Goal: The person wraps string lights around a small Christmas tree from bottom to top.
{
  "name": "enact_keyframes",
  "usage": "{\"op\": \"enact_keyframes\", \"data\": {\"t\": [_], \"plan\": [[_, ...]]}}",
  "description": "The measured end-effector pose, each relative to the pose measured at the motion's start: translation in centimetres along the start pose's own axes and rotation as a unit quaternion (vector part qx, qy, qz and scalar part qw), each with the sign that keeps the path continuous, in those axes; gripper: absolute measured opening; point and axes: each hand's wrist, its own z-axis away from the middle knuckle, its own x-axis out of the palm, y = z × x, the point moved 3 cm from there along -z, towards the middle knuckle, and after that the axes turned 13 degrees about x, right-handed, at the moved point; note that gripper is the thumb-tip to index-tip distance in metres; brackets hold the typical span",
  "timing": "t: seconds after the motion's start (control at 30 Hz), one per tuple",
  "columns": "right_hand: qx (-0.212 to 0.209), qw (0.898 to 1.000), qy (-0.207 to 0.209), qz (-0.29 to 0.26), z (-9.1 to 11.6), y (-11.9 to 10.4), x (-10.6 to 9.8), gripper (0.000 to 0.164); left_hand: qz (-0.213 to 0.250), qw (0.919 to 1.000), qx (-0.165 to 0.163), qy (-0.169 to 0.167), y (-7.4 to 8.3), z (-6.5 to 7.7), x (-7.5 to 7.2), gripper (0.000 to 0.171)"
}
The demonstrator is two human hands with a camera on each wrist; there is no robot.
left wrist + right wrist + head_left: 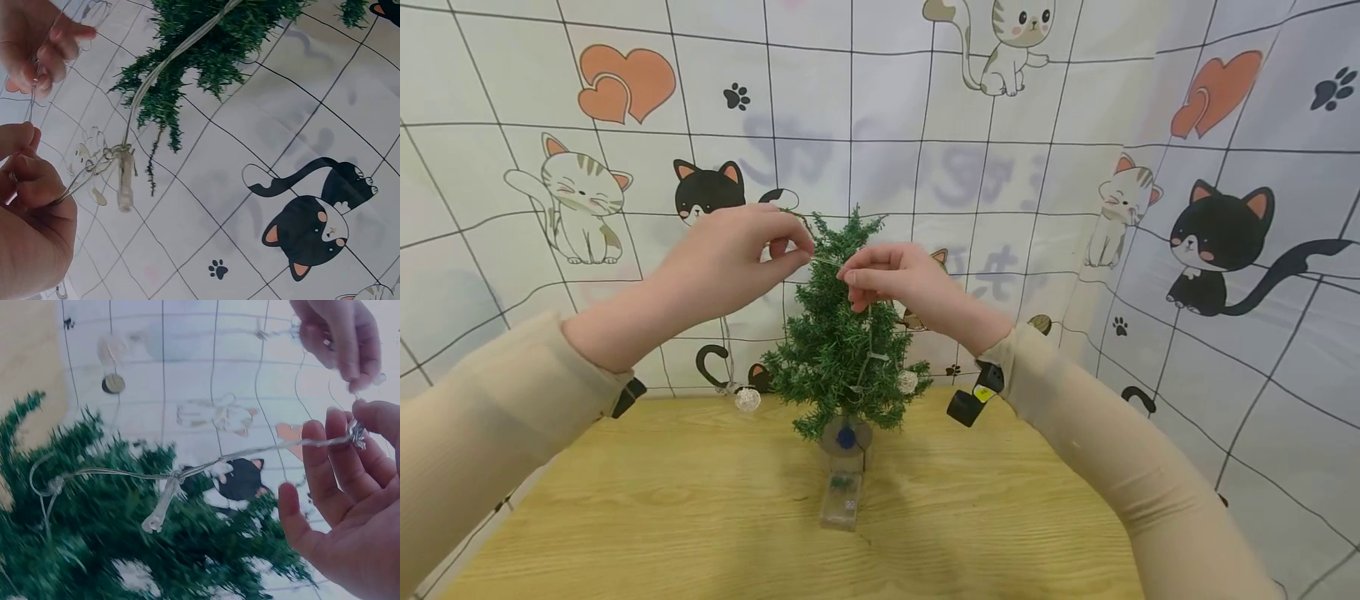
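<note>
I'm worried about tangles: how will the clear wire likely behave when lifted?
The clear wire is probably floppy, since it bends and loops. It looks light for its length, being thin where the left hand and right hand pinch it. Its kinks beside the clear bulb may snag on the tree.

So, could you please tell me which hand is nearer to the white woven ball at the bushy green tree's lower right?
The right hand: it is above the white woven ball; the left hand is farther off, up and to its left.

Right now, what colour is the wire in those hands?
The light-string wire looks clear and silvery, best in the right wrist view.
</note>
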Motion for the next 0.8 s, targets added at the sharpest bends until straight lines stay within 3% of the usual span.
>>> {"op": "enact_keyframes", "data": {"t": [0.33, 0.5, 0.6, 0.73, 0.8], "plan": [[0.011, 0.999, 0.043, -0.016, -0.5, -0.9, -1.4, 0.021, 0.022, 0.9942, -0.078, -0.07, -3.1, 1.5, 1.4, 0.022], [0.001, 0.997, 0.067, -0.025, -0.9, -0.7, -2.2, 0.022, 0.062, 0.9852, -0.131, -0.092, -5.4, 3.2, 2.0, 0.027], [0.003, 0.997, 0.077, -0.022, -1.1, -0.4, -2.8, 0.024, 0.128, 0.9709, -0.174, -0.104, -7.0, 4.3, 2.1, 0.027], [0.008, 0.996, 0.087, -0.014, -1.3, 0.1, -3.5, 0.026, 0.227, 0.9424, -0.224, -0.101, -8.8, 5.7, 2.0, 0.032], [0.008, 0.996, 0.094, -0.007, -1.5, 0.4, -3.9, 0.025, 0.255, 0.9311, -0.242, -0.097, -9.4, 6.4, 1.6, 0.037]]}}
